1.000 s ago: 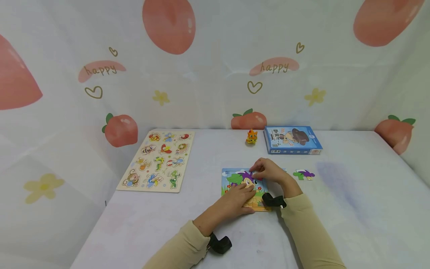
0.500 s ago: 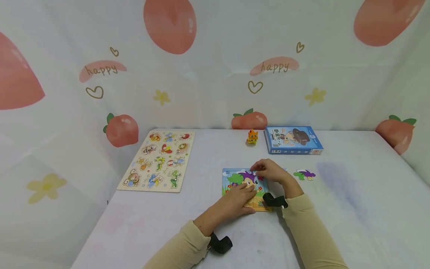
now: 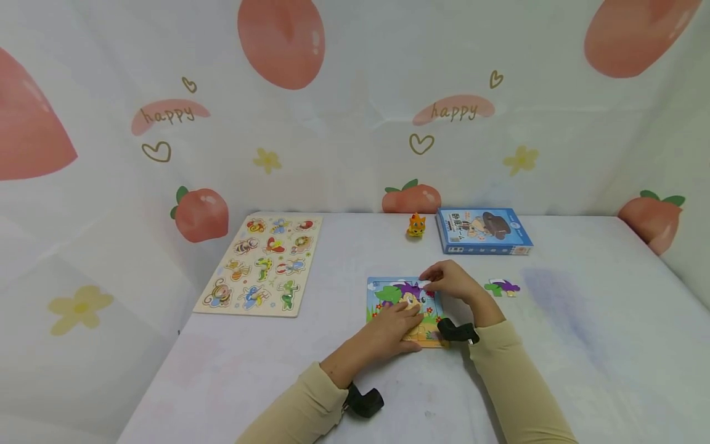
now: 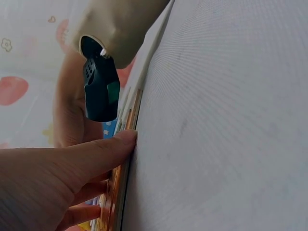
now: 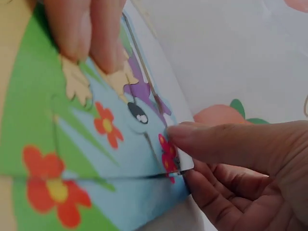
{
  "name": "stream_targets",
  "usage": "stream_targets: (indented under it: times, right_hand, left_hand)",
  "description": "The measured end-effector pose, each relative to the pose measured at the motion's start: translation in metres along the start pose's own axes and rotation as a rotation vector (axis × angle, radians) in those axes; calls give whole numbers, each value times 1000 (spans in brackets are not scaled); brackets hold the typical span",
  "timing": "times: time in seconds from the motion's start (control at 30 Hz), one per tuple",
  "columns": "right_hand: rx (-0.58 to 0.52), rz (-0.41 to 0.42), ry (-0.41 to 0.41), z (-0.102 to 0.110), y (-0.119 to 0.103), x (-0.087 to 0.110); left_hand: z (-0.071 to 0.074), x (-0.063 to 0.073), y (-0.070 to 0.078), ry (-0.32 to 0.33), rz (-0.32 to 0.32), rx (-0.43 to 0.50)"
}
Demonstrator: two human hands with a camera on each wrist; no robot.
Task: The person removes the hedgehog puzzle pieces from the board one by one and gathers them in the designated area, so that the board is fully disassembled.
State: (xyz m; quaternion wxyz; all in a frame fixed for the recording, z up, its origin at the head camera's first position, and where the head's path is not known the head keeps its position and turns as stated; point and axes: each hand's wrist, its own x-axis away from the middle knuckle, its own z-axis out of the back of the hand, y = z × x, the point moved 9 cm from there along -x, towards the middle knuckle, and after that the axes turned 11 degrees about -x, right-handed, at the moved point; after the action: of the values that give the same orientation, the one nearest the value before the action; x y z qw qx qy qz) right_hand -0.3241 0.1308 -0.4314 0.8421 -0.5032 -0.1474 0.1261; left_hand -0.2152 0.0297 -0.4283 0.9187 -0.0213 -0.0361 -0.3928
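A jigsaw puzzle (image 3: 377, 287) with a purple-haired cartoon animal lies in its light-blue-edged tray at the middle of the table. My left hand (image 3: 388, 333) rests across its lower left with fingers stretched out, the thumb along the near edge in the left wrist view. At the far right corner my right hand (image 3: 452, 285) pinches a puzzle piece with a red butterfly (image 5: 167, 153) between thumb and fingers. Part of the picture is hidden under the left hand. Right of the tray lies a loose green, white and purple puzzle piece or group of pieces (image 3: 502, 288).
At the left lies a wooden board (image 3: 257, 265) of several insect and animal figures. Near the back edge stand a small orange toy (image 3: 416, 226) and a blue box (image 3: 484, 231). Behind the table hangs a white cloth (image 3: 344, 123) with peach prints.
My right hand has shifted slightly right along the puzzle's far edge. The left hand stays in place on the puzzle.
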Motion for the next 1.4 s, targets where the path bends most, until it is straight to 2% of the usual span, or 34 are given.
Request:
stream_targets:
  times: [0.13,0.3,0.7,0.93,1.4]
  right_hand:
    - [-41,-16,-6,1,2,1]
    - [-95,8,-37,-4,1,2]
    - [-120,3,-29,2,-4,11]
    - [-115,-79,58,21,10,15]
    - [-84,-57,160,85,36,52]
  left_hand:
    - [0,0,0,6,-1,-11]
    - [-1,-1,-1,-5,9,8]
    - [-1,-1,-3,-12,22,30]
    - [-3,-1,-3,-22,30,54]
    - [-3,0,-2,-26,43,50]
